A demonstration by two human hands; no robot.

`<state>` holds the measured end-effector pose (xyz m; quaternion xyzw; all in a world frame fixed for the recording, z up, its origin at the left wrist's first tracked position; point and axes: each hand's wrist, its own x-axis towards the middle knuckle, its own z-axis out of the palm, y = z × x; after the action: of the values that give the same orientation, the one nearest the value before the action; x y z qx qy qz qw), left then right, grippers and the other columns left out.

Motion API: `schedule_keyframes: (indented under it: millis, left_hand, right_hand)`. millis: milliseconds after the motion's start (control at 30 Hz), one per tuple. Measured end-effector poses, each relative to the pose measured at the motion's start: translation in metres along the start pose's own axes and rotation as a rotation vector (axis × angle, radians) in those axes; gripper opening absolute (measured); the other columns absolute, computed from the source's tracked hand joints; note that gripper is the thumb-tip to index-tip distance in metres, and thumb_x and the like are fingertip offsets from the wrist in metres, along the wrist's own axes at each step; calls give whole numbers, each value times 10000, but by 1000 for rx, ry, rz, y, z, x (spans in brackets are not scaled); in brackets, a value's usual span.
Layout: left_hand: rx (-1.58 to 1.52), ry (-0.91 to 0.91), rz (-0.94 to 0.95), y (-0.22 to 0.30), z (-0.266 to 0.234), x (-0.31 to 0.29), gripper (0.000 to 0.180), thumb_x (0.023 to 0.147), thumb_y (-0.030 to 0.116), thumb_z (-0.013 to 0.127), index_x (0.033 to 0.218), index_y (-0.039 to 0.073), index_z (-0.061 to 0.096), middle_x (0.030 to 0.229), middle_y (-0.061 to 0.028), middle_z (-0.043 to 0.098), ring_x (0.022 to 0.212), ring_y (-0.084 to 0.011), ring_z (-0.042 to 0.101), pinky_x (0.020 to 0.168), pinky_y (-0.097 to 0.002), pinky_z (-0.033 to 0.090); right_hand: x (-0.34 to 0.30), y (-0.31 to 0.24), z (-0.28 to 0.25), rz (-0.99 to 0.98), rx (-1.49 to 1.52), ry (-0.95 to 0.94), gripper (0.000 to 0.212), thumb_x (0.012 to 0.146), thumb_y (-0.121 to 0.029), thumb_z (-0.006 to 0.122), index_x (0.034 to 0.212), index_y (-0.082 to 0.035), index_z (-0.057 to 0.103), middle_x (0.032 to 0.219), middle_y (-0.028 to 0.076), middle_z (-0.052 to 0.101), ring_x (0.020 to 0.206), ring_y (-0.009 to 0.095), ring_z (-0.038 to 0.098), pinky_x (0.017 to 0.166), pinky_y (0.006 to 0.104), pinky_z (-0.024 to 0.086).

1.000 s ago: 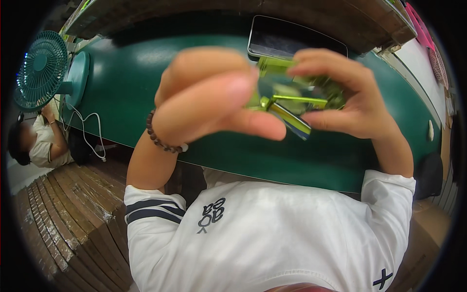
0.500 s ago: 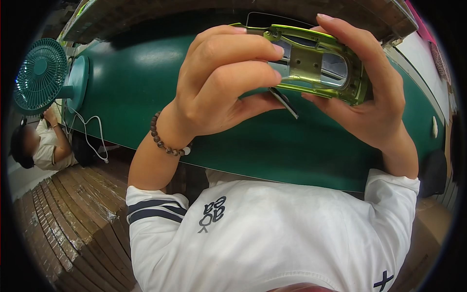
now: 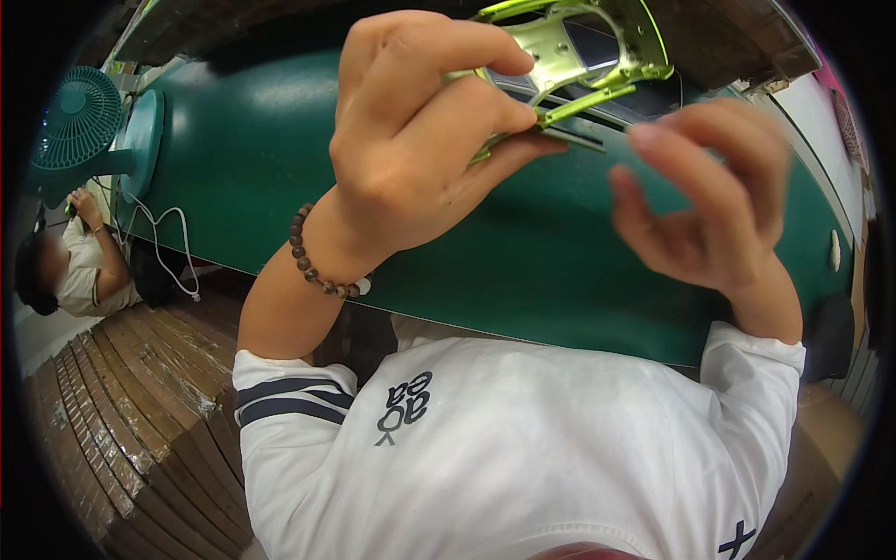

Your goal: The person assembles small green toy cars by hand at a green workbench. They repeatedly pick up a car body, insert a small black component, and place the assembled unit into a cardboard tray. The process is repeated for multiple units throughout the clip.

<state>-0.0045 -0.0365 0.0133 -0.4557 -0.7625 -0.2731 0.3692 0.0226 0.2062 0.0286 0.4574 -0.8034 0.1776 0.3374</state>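
1. Green car shell (image 3: 546,47): tilted, inner side showing, held up over the far side of the green table (image 3: 280,168)
2. Left hand (image 3: 401,140): above the table, thumb and fingers clamped on the shell's left part; a beaded bracelet (image 3: 303,261) circles the wrist
3. Dark strip (image 3: 583,140): juts out beside the left thumb, above the table; I cannot tell whether it joins the shell
4. Right hand (image 3: 714,205): over the table's right part, blurred, curled fingers apart from the thumb, near the shell without touching it
5. Fan (image 3: 79,117): at the table's left end, white cable (image 3: 189,252) just beside
6. Co-worker (image 3: 93,271): beyond the table's left end
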Motion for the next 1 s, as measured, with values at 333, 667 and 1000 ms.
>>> schedule_keyframes:
  millis: [333, 667, 1000]
  left_hand:
    - [-70, -81, -42, 13, -3, 3, 307, 612, -5, 838, 722, 87, 566, 1123, -142, 582, 937, -223, 580, 727, -310, 496]
    - [-52, -57, -78, 20, 4, -1, 316, 592, -30, 824, 690, 93, 550, 958, -98, 650, 822, -235, 585, 677, -311, 466]
    - [-26, -35, -48, 24, 7, 0, 306, 519, -5, 845, 672, 81, 594, 798, -37, 684, 666, -186, 566, 566, -272, 440]
  right_hand:
    - [10, -12, 18, 134, 238, 31, 357, 637, 46, 796, 957, 46, 636, 840, 132, 651, 746, 261, 629, 630, 316, 500]
    - [9, -13, 16, 203, 285, -21, 311, 643, 80, 775, 924, 42, 647, 828, 126, 645, 728, 226, 623, 611, 288, 493]
    - [-2, -9, 19, 80, 260, -5, 288, 636, 110, 758, 897, 44, 655, 729, 117, 630, 561, 194, 586, 467, 258, 445]
